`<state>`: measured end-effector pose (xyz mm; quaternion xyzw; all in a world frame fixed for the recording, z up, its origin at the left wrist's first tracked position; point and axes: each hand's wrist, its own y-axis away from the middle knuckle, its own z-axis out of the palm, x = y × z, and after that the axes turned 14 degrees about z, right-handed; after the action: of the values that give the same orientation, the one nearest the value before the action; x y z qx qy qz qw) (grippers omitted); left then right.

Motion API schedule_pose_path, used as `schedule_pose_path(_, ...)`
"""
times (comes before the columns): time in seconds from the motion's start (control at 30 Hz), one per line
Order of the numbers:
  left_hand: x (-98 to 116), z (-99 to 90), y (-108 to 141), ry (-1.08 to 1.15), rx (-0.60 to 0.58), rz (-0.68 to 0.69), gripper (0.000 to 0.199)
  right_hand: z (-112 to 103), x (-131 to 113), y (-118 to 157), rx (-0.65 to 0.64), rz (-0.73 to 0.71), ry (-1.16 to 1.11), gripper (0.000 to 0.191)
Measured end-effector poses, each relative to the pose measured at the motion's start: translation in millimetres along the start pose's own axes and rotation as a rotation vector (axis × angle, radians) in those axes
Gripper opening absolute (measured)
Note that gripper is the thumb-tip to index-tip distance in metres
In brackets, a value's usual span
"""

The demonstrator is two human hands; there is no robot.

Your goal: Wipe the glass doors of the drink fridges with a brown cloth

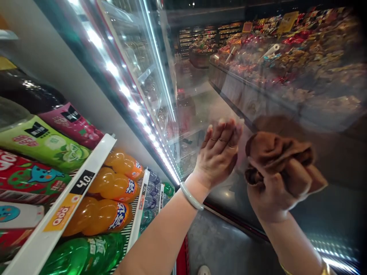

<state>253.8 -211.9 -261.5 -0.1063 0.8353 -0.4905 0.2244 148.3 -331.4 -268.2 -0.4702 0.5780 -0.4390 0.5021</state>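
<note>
A glass door [197, 103], hazy in places, fills the middle and right of the view. Against it rests my left hand [219, 154], empty, fingers stretched out and palm to the pane, with a pale bangle [190, 196] on the wrist. To its right, my right hand [272, 194] grips a bunched brown cloth [278, 151] at the glass. Part of the cloth sticks out between the fingers.
Shelves of bottled drinks stand at the left, with orange bottles [111, 191], green bottles [83, 254] and a price rail [71, 202]. A bright light strip [132, 103] runs beside the door. Heaped packaged goods [286, 68] show through the glass. A shoe [203, 270] is at the bottom.
</note>
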Motion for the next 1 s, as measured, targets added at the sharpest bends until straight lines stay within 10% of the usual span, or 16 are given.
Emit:
schedule_pose_path(0.73, -22.1, -10.8, 38.4, -0.038, -0.084, -0.114, 0.061, 27.1, -25.1, 10.0, -0.055, -0.32, -0.025, 0.019)
schedule_pose_path(1.0, -32.4, -7.9, 40.4, -0.119, -0.236, -0.06, 0.054, 39.1, -1.8, 38.6, -0.029, 0.007, -0.053, 0.035)
